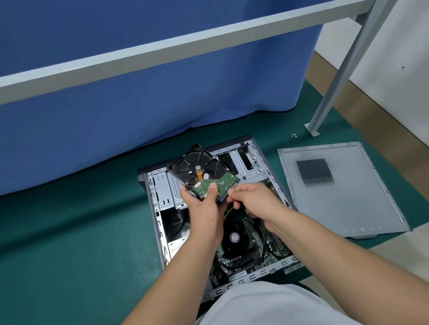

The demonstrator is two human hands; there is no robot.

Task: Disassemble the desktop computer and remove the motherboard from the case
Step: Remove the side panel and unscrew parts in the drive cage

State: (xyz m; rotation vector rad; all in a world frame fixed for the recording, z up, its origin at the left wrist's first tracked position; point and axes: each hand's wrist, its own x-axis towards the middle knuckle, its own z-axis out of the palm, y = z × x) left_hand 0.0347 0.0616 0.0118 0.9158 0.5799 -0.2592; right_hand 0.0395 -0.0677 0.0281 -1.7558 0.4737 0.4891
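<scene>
Head view
Left hand [203,210]: grip curled round the near end of the hard drive [202,175], thumb pressed on its green circuit board; the drive is held tilted, circuit side up, above the open case.
Right hand [253,200]: fingers pinched together at the drive's near right corner, on what looks like a thin cable [227,211] running down into the case; the connector itself is hidden by the fingers.
Computer case [158,220]: lies on its side on the green mat [71,241], open side up, just in front of the person.
Motherboard [245,253]: inside the case, in its near half, with the round CPU cooler fan [234,237] on it.
Side panel [342,192]: flat on the mat, just right of the case, apart from it.
Screws [294,135]: small, loose on the mat beyond the panel, near the foot of the grey metal frame [312,128].
Blue curtain [135,91]: hangs behind the case.
</scene>
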